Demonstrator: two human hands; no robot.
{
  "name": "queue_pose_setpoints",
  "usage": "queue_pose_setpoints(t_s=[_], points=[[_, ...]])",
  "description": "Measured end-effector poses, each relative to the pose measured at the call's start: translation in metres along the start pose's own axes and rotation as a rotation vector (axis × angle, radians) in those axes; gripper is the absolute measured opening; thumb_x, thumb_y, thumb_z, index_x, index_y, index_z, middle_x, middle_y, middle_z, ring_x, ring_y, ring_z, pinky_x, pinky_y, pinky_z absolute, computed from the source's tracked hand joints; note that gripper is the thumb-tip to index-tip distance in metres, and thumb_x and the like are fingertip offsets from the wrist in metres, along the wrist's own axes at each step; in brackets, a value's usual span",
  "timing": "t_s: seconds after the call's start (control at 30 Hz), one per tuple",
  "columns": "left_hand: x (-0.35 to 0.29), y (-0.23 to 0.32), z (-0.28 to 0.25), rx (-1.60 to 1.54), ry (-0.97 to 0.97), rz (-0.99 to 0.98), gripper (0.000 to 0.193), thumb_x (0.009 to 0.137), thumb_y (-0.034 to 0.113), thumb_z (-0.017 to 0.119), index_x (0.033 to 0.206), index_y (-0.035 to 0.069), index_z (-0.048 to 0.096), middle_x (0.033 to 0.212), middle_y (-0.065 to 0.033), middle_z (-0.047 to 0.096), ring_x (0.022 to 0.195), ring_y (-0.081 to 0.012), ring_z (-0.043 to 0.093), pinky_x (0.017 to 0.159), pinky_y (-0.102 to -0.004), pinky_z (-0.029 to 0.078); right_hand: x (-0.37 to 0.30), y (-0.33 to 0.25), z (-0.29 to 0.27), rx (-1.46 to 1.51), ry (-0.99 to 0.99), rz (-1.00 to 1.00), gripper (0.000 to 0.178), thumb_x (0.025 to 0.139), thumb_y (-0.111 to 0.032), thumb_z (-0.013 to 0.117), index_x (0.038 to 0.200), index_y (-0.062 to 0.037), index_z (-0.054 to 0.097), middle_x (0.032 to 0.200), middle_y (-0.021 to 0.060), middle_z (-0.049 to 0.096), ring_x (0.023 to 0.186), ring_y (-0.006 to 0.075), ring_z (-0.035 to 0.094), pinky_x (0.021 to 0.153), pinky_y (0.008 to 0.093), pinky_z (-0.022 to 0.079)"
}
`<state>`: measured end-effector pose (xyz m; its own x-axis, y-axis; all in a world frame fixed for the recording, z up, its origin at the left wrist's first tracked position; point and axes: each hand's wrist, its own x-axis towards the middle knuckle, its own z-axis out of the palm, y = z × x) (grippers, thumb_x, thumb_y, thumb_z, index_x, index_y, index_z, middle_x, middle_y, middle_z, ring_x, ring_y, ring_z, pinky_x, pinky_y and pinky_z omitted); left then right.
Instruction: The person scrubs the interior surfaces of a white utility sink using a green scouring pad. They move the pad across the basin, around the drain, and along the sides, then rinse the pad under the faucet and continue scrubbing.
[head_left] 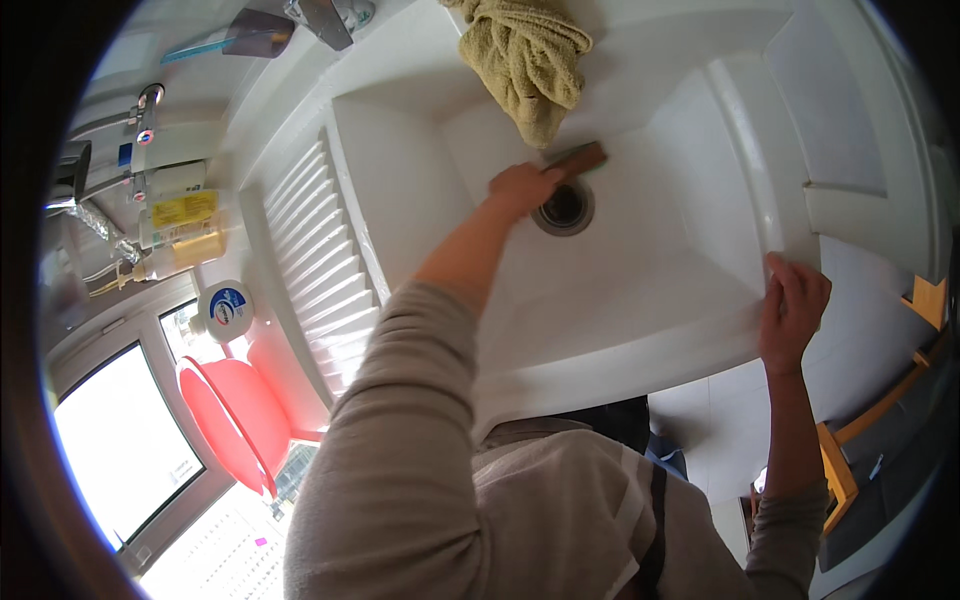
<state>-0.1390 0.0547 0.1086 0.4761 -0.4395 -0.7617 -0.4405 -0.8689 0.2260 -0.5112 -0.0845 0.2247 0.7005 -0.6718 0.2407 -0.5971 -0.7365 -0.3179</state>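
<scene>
Deep in the white sink [620, 300], my left hand [524, 188] is closed around one end of a brown scrub brush [580, 160] with a greenish lower edge. The brush lies against the sink floor just behind the round metal drain [564, 208]. My fingers partly cover its near end. At the front right corner of the sink, my right hand [793, 308] grips the rim, fingers bent over the edge. An olive-yellow towel [525, 65] hangs bunched over the back wall of the basin, its tip close above the brush.
A ribbed washboard [318, 250] is moulded into the sink's left side. Bottles [185, 225], a white container [225, 308] and a pink basin [235, 415] stand farther left by the window. A tap [322, 18] is at the back. Wooden-framed furniture [840, 470] stands lower right.
</scene>
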Motion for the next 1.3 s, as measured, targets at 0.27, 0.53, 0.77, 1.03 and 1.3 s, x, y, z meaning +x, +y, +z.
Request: queue_pose_setpoints(t_s=[0.27, 0.53, 0.77, 1.03, 1.3], points=[[0.007, 0.014, 0.022, -0.035, -0.007, -0.034, 0.058, 0.093, 0.058, 0.042, 0.087, 0.005, 0.067, 0.066, -0.0086, 0.066, 0.055, -0.0215, 0.065, 0.063, -0.0347, 0.052, 0.002, -0.003, -0.002, 0.019, 0.009, -0.010, 0.029, 0.084, -0.004, 0.057, 0.109, -0.0140, 0.067, 0.101, 0.0051, 0.055, 0.098, 0.0261, 0.048, 0.087, 0.0376, 0.042], [-0.006, -0.021, -0.001, 0.008, -0.075, -0.045, 0.058, 0.093, 0.055, 0.040, 0.090, 0.004, 0.069, 0.072, -0.0087, 0.068, 0.059, -0.0239, 0.066, 0.066, -0.0375, 0.053, 0.003, -0.002, -0.002, 0.041, 0.028, -0.021, 0.029, 0.084, -0.004, 0.058, 0.109, -0.0142, 0.067, 0.101, 0.0050, 0.056, 0.097, 0.0261, 0.048, 0.085, 0.0375, 0.042], [0.016, 0.040, 0.038, -0.239, -0.023, 0.068, 0.058, 0.090, 0.056, 0.045, 0.081, 0.002, 0.064, 0.062, -0.0107, 0.062, 0.051, -0.0227, 0.061, 0.059, -0.0359, 0.051, 0.002, -0.003, 0.000, 0.024, 0.008, -0.027, 0.029, 0.084, -0.005, 0.058, 0.109, -0.0145, 0.067, 0.101, 0.0048, 0.056, 0.098, 0.0264, 0.047, 0.086, 0.0382, 0.042], [0.001, -0.021, 0.019, -0.055, 0.018, -0.053, 0.063, 0.093, 0.057, 0.039, 0.081, 0.001, 0.066, 0.072, -0.0117, 0.069, 0.058, -0.0265, 0.066, 0.061, -0.0400, 0.053, 0.003, -0.007, -0.004, 0.072, 0.016, 0.019, 0.028, 0.083, -0.003, 0.058, 0.107, -0.0148, 0.068, 0.099, 0.0041, 0.057, 0.097, 0.0265, 0.048, 0.086, 0.0387, 0.042], [0.010, 0.000, 0.026, -0.032, 0.021, 0.003, 0.061, 0.095, 0.056, 0.040, 0.094, 0.002, 0.067, 0.079, -0.0114, 0.070, 0.059, -0.0266, 0.066, 0.063, -0.0388, 0.053, 0.000, -0.002, -0.002, 0.031, 0.024, 0.016, 0.027, 0.084, -0.004, 0.058, 0.108, -0.0139, 0.067, 0.100, 0.0042, 0.057, 0.097, 0.0258, 0.048, 0.085, 0.0381, 0.042]])
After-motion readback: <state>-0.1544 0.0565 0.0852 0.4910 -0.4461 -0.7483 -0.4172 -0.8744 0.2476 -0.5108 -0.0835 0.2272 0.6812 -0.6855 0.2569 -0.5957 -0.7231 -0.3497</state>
